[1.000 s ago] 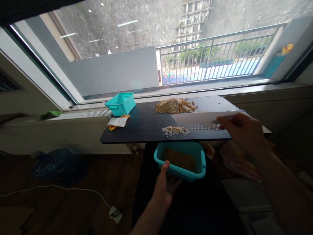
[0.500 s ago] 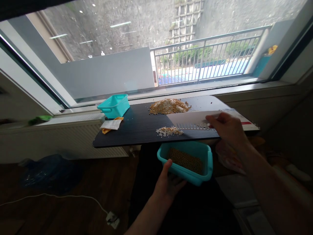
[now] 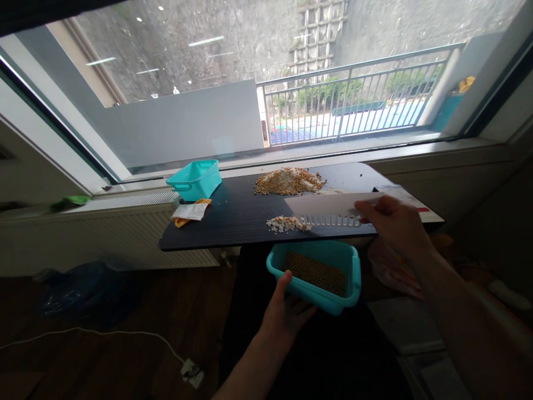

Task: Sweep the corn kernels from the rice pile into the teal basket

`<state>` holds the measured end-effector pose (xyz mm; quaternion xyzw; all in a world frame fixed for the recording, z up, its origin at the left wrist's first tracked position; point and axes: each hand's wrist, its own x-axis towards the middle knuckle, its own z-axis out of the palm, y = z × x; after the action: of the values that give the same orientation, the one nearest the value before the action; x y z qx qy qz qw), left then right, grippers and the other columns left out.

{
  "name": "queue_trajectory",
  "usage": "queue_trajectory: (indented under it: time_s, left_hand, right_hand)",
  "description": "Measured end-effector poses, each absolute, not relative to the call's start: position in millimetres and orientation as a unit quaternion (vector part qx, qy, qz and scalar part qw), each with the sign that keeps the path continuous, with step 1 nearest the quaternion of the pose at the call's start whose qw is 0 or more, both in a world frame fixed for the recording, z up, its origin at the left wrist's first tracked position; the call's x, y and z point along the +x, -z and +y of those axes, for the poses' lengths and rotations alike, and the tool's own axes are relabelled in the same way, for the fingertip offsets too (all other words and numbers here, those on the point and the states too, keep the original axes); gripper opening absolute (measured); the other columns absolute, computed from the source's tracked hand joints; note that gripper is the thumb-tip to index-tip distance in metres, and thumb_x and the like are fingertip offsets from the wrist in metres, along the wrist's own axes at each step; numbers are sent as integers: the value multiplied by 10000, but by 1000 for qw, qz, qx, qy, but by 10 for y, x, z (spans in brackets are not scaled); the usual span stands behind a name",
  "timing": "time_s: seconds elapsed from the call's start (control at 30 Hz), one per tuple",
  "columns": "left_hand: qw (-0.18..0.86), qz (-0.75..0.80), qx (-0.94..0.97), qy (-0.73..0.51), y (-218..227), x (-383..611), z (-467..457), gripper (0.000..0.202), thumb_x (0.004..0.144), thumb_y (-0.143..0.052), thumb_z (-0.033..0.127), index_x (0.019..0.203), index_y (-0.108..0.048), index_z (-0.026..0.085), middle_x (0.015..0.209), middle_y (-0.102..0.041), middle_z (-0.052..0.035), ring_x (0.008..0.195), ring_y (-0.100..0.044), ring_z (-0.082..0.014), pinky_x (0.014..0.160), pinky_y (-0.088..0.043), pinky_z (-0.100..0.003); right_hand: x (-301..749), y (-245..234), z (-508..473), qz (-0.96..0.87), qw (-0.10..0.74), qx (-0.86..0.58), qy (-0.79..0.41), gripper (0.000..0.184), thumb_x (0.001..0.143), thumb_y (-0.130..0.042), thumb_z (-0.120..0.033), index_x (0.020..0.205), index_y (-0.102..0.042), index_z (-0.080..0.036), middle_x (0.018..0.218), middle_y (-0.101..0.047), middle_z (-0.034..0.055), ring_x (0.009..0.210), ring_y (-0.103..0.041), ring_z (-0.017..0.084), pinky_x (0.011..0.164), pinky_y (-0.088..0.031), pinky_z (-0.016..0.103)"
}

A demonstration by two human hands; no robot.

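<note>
My left hand grips the near side of a turquoise plastic basket, thumb over the rim and fingers underneath. Many small brownish grains or beans lie inside it. Between finger and thumb, my right hand pinches a white card with a comb-like slotted edge. The slots face down toward the dark tabletop, beside a small pile of white and tan grains. Behind the card stands a bigger heap of mixed golden and white grains.
At the table's left stands another turquoise basket, with a white-and-orange packet in front. A white sheet with a red stripe lies at the right end. On the floor are a blue water jug and a power strip.
My right hand has shifted slightly nearer and down with the card, its slotted edge now lower beside the small pile. My left hand and the basket have barely moved.
</note>
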<state>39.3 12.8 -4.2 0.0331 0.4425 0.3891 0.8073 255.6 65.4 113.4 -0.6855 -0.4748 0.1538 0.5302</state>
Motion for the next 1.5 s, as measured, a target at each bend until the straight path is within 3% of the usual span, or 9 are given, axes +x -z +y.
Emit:
queue_trajectory:
  time_s: [0.53, 1.23, 1.5]
  left_hand:
    - [807, 441, 38, -391, 43, 388, 128, 568, 855, -582, 494, 1290, -509, 136, 1211, -615, -164, 982, -660, -282, 817, -560, -393]
    - [804, 448, 36, -390, -7, 394, 136, 551, 863, -576, 475, 1292, -500, 138, 1220, -598, -159, 924, -665, -263, 783, -569, -380]
    - [805, 446, 30, -390, -7, 389, 117, 549, 867, -565, 480, 1301, -499, 149, 1212, -603, -157, 971, -654, -281, 829, -559, -402]
  right_hand:
    - [2493, -1249, 503, -424, 560, -684, -198, 171, 684, -692, -184, 545, -592, -190, 486, -581, -44, 467, -492, 92, 469, -382, 218]
    - [2599, -1118, 680, -445, 547, -693, -151, 269, 695, -720, -254, 515, -534, -184, 457, -557, -52, 453, -517, 83, 448, -372, 198]
    - [2579, -975, 678, -413, 592, -670, -170, 172, 704, -686, -337, 697, -611, -183, 558, -607, -56, 426, -579, 111, 396, -425, 211]
